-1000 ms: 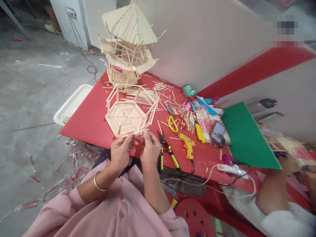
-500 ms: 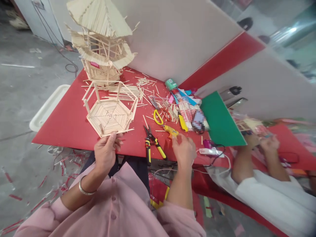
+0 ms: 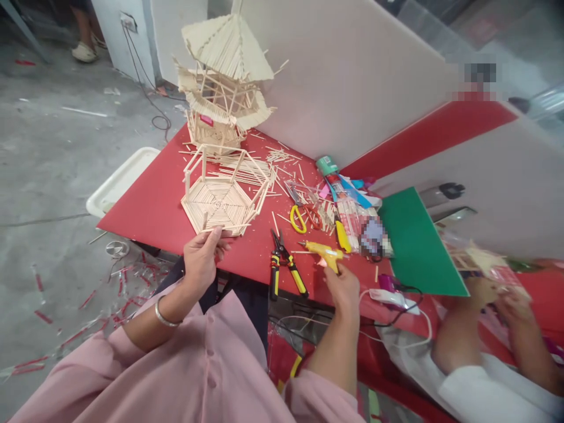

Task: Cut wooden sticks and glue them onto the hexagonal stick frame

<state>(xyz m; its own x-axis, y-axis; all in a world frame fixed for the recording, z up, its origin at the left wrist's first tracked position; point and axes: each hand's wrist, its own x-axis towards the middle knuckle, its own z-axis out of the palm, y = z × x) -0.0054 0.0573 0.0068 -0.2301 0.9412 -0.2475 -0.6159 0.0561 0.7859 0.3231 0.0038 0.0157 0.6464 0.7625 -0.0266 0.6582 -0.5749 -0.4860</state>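
My left hand pinches a thin wooden stick at the near edge of a flat, many-sided base made of sticks. Short posts rise from that base, joined along the top by a stick rail at the back and sides. In my right hand is a yellow glue gun, gripped by its handle, nozzle pointing left over the table. Between my hands lie cutters with black and yellow handles, jaws spread.
Behind the base stands a tiered stick pagoda. Loose sticks, scissors, a yellow-handled knife and a green board lie on the red table. A power strip with cables sits right. A co-worker's hands work beyond.
My right hand has closed round the glue gun's handle and turned it slightly above the table. The view has shifted, while my left hand stays at the base's near edge.
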